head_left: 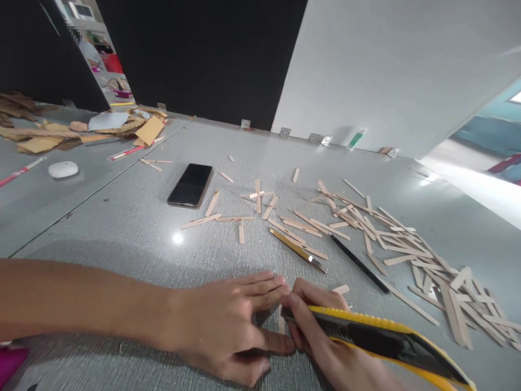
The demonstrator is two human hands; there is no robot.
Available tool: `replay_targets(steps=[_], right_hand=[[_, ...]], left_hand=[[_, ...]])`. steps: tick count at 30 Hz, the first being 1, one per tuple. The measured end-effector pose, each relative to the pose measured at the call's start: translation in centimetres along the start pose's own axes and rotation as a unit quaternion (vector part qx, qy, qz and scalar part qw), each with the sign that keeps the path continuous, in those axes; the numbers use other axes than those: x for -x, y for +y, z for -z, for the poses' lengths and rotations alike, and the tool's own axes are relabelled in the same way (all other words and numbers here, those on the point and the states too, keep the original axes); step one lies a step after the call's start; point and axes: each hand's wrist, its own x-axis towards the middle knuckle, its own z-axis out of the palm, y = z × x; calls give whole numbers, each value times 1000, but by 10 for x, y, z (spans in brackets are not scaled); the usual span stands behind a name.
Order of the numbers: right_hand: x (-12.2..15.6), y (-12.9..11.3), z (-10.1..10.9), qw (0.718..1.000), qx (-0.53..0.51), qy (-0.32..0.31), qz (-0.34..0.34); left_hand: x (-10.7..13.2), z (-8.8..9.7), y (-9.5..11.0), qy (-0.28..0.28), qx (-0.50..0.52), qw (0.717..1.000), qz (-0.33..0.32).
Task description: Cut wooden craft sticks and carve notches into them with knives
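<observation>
My right hand (325, 336) is wrapped round a yellow and black utility knife (382, 339), whose front end points down at the grey table (134, 228). Close beside it, my left hand (232, 326) presses its fingers down on a small wooden stick piece (281, 324), which shows only as a sliver between the two hands. A short cut stick piece (341, 289) lies just beyond my right hand.
Several loose wooden sticks (407, 244) lie scattered across the middle and right. A gold-coloured knife (297, 250) and a black pen (358, 263) lie among them. A black phone (191, 184) rests further back. Cardboard scraps (122, 127) and a white oval object (63, 169) sit far left.
</observation>
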Motion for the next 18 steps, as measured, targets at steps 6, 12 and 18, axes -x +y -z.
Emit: replay_targets(steps=[6, 12, 18], right_hand=[[-3, -10, -8, 999, 26, 16, -24], [-2, -9, -9, 997, 56, 35, -29], [-4, -8, 1, 998, 56, 34, 0]], left_hand=[[1, 3, 2, -14, 9, 1000, 7], [0, 4, 2, -18, -7, 1000, 4], [0, 3, 1, -7, 4, 1000, 4]])
